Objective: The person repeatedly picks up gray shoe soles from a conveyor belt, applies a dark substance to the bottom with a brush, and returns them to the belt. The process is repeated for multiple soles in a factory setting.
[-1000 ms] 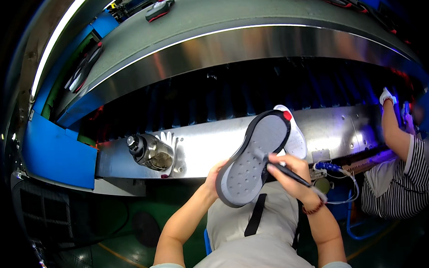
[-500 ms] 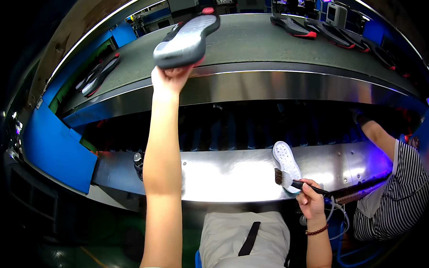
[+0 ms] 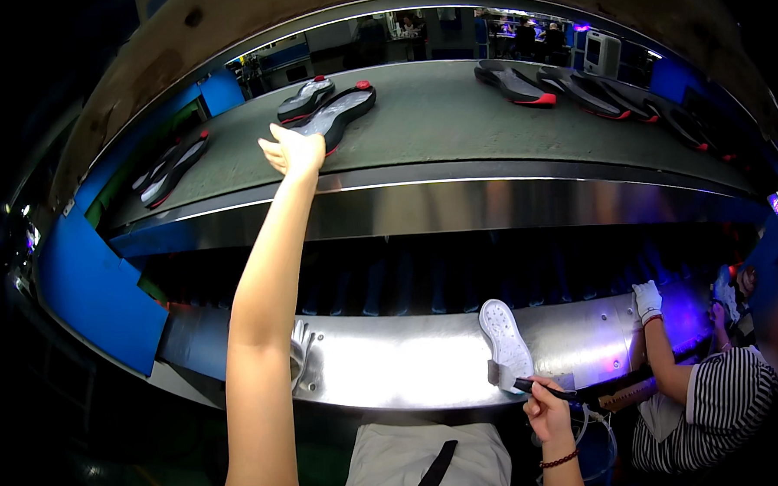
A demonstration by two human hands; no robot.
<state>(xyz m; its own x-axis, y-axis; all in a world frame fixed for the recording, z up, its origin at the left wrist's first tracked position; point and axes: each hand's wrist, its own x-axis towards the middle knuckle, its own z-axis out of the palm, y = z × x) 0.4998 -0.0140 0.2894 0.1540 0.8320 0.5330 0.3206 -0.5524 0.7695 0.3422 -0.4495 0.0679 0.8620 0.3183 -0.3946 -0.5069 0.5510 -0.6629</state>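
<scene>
My left hand [image 3: 294,150] reaches out over the raised green belt [image 3: 418,111], its fingers spread and nothing in them. Just beyond it a black shoe sole [image 3: 346,108] with a grey inside and red tip lies on the belt, its near end partly covered by the hand. A similar sole [image 3: 306,97] lies beside it at the back. My right hand [image 3: 548,411] grips the black handle of a flat brush [image 3: 501,374] low over the metal ledge. The bristles are at the near left edge of a white, dotted shoe sole [image 3: 504,335] lying on the ledge.
More black and red soles rest on the belt at left [image 3: 176,170] and right [image 3: 514,83]. A dark slot runs beneath the belt's metal edge [image 3: 422,198]. At right, a co-worker in a striped top [image 3: 717,398] has a white-gloved hand [image 3: 647,301] on the ledge.
The black sole held up in my left hand has come down onto the belt, and the hand has let go. The co-worker's gloved hand has come into sight. My right hand keeps the brush.
</scene>
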